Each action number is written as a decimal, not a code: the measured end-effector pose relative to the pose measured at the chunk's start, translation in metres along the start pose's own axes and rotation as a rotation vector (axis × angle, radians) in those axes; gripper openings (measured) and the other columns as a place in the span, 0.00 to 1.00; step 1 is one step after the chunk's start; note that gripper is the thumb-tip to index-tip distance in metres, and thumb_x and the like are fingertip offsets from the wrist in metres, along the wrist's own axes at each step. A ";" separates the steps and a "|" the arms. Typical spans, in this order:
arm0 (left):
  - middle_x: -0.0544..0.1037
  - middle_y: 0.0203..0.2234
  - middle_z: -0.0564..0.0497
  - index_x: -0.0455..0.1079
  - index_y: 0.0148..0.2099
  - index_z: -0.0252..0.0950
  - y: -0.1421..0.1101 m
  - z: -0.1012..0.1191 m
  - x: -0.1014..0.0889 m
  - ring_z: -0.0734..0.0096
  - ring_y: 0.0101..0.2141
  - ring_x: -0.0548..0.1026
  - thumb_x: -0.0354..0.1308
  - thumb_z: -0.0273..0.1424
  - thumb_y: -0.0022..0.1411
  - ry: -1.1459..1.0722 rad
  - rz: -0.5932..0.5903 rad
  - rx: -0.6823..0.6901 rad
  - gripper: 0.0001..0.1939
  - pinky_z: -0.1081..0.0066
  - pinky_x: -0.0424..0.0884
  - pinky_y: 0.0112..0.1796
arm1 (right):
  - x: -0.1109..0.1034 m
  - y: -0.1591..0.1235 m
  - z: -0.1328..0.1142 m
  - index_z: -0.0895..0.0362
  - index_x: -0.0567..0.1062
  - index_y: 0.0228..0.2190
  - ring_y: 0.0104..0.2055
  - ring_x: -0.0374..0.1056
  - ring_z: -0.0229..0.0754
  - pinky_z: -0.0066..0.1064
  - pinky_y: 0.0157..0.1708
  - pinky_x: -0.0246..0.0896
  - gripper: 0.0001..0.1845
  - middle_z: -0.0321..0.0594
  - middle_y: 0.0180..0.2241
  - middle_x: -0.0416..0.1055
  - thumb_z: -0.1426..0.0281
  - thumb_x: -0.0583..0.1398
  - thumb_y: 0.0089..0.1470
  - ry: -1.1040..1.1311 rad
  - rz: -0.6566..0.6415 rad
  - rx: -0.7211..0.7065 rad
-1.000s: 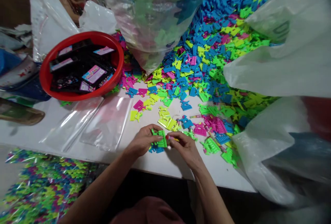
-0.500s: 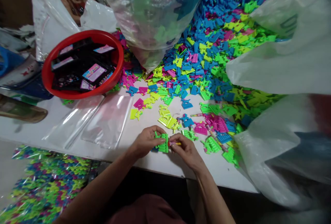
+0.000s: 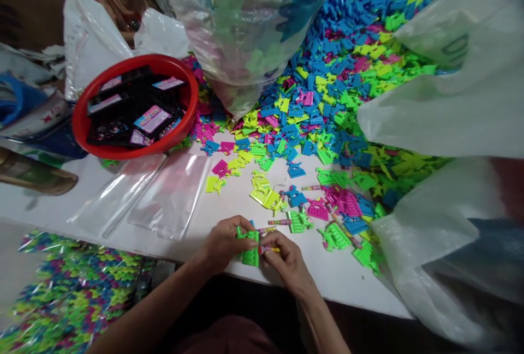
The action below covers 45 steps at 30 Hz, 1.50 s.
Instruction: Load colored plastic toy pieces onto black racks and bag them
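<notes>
My left hand is closed on a bright green plastic toy piece with a ridged edge and a small figure-like shape on one side. A bit of blue shows behind it. My right hand pinches a thin printed stick, red at one end and yellow at the other. The stick's red end is at the toy piece's right edge; whether it is inserted I cannot tell. Just beyond my fingers lie another printed stick and a green toy piece, end to end.
Blue, pink, yellow and green pieces heap across the back and right. A red basin holds black printed packs. Clear plastic bags lie left of my hands. A filled bag stands behind; white sacks flank the right.
Both hands have come slightly toward me and left, still holding the green toy piece and printed stick. Sticks beyond my fingers now show. The view has shifted a little.
</notes>
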<state>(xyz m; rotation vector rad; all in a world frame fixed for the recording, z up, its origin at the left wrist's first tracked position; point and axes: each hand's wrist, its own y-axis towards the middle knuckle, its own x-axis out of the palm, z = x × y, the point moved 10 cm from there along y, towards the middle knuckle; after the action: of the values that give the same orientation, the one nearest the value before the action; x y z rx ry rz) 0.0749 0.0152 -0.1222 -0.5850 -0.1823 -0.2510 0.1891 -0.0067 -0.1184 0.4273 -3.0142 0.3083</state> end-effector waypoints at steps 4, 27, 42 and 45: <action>0.69 0.18 0.57 0.69 0.30 0.34 -0.009 0.004 -0.018 0.78 0.20 0.64 0.65 0.31 0.41 0.232 0.142 0.116 0.12 0.76 0.59 0.23 | 0.006 -0.006 0.000 0.55 0.72 0.32 0.26 0.64 0.37 0.27 0.26 0.60 0.14 0.35 0.24 0.68 0.57 0.57 0.55 -0.122 0.065 -0.009; 0.69 0.16 0.58 0.65 0.29 0.34 0.011 -0.025 -0.008 0.79 0.18 0.66 0.71 0.34 0.32 -0.097 0.124 -0.017 0.22 0.76 0.59 0.22 | -0.013 0.000 0.002 0.56 0.73 0.33 0.30 0.66 0.39 0.30 0.30 0.64 0.17 0.38 0.28 0.70 0.54 0.60 0.51 -0.108 0.095 0.020; 0.69 0.16 0.58 0.65 0.30 0.34 0.007 -0.027 0.005 0.79 0.18 0.65 0.69 0.35 0.36 -0.157 0.047 0.005 0.19 0.75 0.60 0.22 | -0.023 -0.008 0.000 0.55 0.73 0.31 0.27 0.65 0.38 0.29 0.28 0.63 0.16 0.37 0.26 0.70 0.54 0.59 0.53 -0.135 0.151 -0.010; 0.70 0.17 0.58 0.66 0.30 0.34 0.008 -0.029 0.007 0.78 0.18 0.65 0.68 0.34 0.37 -0.135 0.032 0.001 0.18 0.75 0.60 0.23 | -0.021 -0.009 0.003 0.55 0.73 0.31 0.28 0.66 0.39 0.29 0.29 0.63 0.15 0.37 0.26 0.70 0.55 0.59 0.53 -0.152 0.123 0.007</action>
<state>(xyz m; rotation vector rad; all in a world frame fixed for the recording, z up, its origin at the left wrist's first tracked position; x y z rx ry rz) 0.0869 0.0041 -0.1488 -0.6033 -0.3030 -0.1801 0.2118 -0.0099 -0.1219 0.2777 -3.1967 0.3076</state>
